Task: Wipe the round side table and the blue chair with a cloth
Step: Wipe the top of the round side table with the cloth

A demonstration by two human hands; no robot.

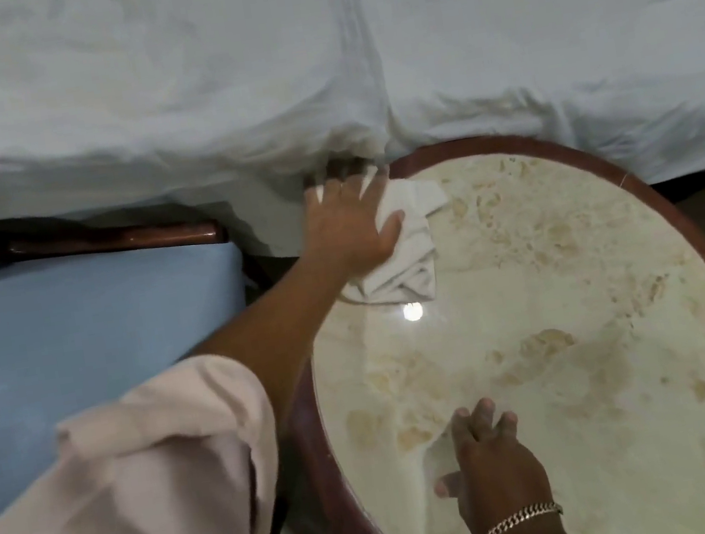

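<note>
The round side table (573,288) has a cream marbled top and a dark red-brown wooden rim. My left hand (349,226) presses a crumpled white cloth (404,259) onto the table's far left edge, fingers spread over the rim. My right hand (489,461), a silver chain bracelet on its wrist, rests flat on the tabletop near the front, fingers apart and holding nothing. The blue chair (77,335) stands left of the table, its glossy blue seat and dark wooden arm showing.
A bed with a rumpled white sheet (311,67) runs across the back, touching the table's far rim. My pale pink sleeve (145,480) covers part of the chair seat. A narrow dark gap separates chair and table.
</note>
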